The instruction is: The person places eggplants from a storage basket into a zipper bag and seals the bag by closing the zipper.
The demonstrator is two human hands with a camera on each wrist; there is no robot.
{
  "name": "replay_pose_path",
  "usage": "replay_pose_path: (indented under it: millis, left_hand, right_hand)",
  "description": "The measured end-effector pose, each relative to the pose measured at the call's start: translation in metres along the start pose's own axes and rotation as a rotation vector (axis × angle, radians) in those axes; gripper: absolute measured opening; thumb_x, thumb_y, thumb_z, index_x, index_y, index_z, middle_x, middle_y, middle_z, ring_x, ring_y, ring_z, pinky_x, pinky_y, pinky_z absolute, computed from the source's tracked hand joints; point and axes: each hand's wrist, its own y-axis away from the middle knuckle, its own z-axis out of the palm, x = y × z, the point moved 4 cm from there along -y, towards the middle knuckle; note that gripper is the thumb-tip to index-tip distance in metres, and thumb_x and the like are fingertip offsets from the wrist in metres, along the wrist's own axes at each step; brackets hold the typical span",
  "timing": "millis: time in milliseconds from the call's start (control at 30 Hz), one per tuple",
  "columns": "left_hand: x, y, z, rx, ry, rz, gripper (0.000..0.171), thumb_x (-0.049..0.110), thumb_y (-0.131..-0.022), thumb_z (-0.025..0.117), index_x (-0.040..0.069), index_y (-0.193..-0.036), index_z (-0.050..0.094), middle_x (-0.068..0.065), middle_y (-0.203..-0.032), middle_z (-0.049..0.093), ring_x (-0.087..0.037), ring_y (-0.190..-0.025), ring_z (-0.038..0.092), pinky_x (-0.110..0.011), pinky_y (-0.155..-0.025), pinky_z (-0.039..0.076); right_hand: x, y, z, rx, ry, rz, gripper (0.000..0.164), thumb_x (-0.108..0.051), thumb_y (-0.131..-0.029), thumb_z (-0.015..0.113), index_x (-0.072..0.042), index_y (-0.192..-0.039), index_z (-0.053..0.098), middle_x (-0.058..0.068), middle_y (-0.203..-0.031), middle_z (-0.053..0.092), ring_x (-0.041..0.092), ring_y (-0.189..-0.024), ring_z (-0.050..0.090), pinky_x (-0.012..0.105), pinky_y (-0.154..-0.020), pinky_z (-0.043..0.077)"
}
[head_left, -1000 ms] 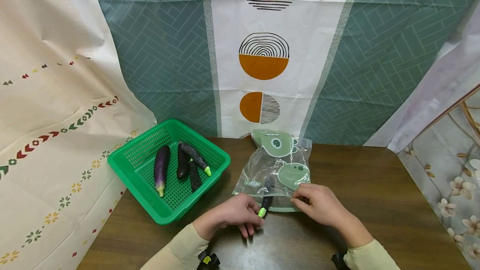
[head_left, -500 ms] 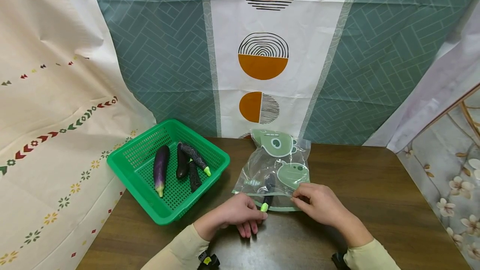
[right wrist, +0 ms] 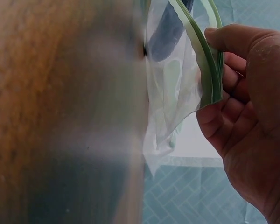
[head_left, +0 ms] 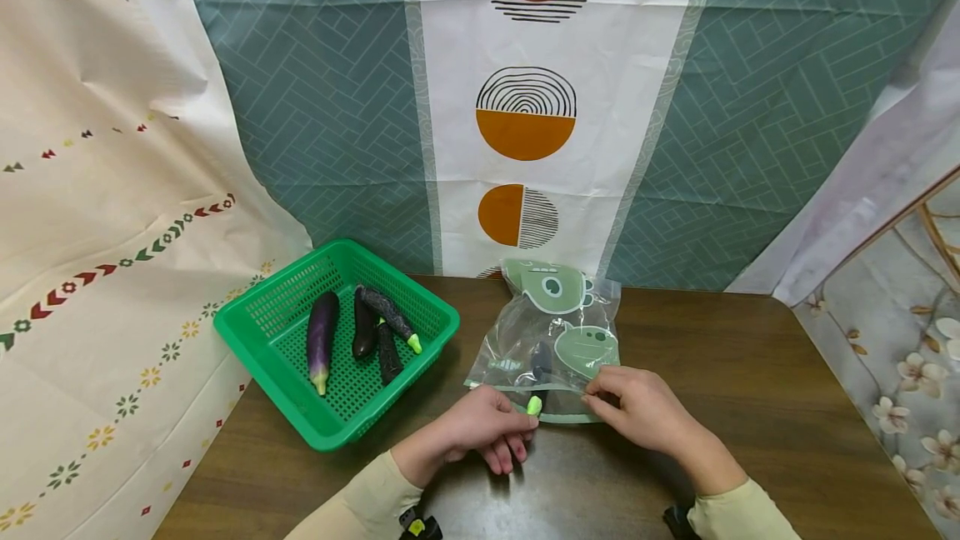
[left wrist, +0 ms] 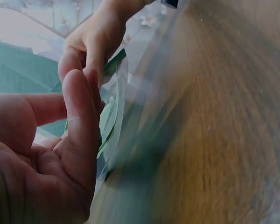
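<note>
A clear zip bag (head_left: 588, 350) with green cartoon prints lies on the table, its mouth facing me. Inside it is a dark eggplant (head_left: 534, 405), whose bright green stem end shows at the mouth. My left hand (head_left: 483, 423) holds that stem end at its thumb tip; in the left wrist view, the fingers of the left hand (left wrist: 51, 154) hide the contact. At the right of the mouth, my right hand (head_left: 637, 407) pinches the bag's edge. The right wrist view shows the thumb and fingers (right wrist: 256, 93) on the green zip strip (right wrist: 210, 70), lifting it off the table.
A green plastic basket (head_left: 330, 438) stands at the left with several eggplants, among them a purple one (head_left: 322, 336). The brown wooden table (head_left: 712, 357) meets a patterned cloth backdrop (head_left: 525, 215) behind the bag.
My left hand has moved slightly right and forward, and the eggplant has slid deeper into the bag; its stem end is now at the mouth. The right hand has stayed in place.
</note>
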Motion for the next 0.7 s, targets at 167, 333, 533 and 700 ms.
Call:
replay_pose_path:
  millis: [167, 333, 533, 700]
  left_hand:
    - [0.000, -0.001, 0.003, -0.009, 0.070, 0.010, 0.037, 0.020, -0.108, 0.071, -0.016, -0.102, 0.075, -0.012, -0.074, 0.076, -0.013, -0.051, 0.069, -0.026, -0.046, 0.057]
    - [-0.002, -0.004, 0.003, 0.010, 0.125, 0.007, 0.036, 0.019, -0.108, 0.071, -0.017, -0.105, 0.075, -0.013, -0.077, 0.077, -0.012, -0.052, 0.068, -0.026, -0.047, 0.058]
    - [-0.003, -0.006, 0.004, 0.016, 0.171, 0.000, 0.036, 0.018, -0.108, 0.068, -0.018, -0.108, 0.074, -0.013, -0.080, 0.078, -0.010, -0.052, 0.068, -0.025, -0.048, 0.058]
    - [-0.003, -0.006, 0.004, 0.015, 0.189, 0.003, 0.037, 0.018, -0.110, 0.066, -0.018, -0.110, 0.074, -0.014, -0.081, 0.078, -0.010, -0.052, 0.068, -0.025, -0.048, 0.058]
  right_hand:
    - [0.000, 0.001, -0.001, 0.001, -0.020, 0.002, 0.026, -0.008, -0.091, 0.092, -0.029, -0.092, 0.076, -0.025, -0.085, 0.058, -0.002, -0.071, 0.054, 0.022, -0.062, 0.049]
    - [0.000, 0.000, -0.004, -0.020, -0.036, -0.005, 0.026, -0.009, -0.090, 0.092, -0.029, -0.093, 0.075, -0.025, -0.086, 0.057, 0.001, -0.072, 0.057, 0.021, -0.063, 0.049]
    - [0.001, 0.002, -0.009, -0.116, -0.071, 0.004, 0.027, -0.009, -0.089, 0.092, -0.030, -0.096, 0.077, -0.023, -0.087, 0.059, 0.001, -0.077, 0.058, 0.023, -0.065, 0.050]
    - [0.004, 0.005, -0.012, -0.202, -0.063, 0.046, 0.027, -0.012, -0.090, 0.092, -0.030, -0.104, 0.078, -0.021, -0.092, 0.061, 0.001, -0.083, 0.059, 0.026, -0.070, 0.052]
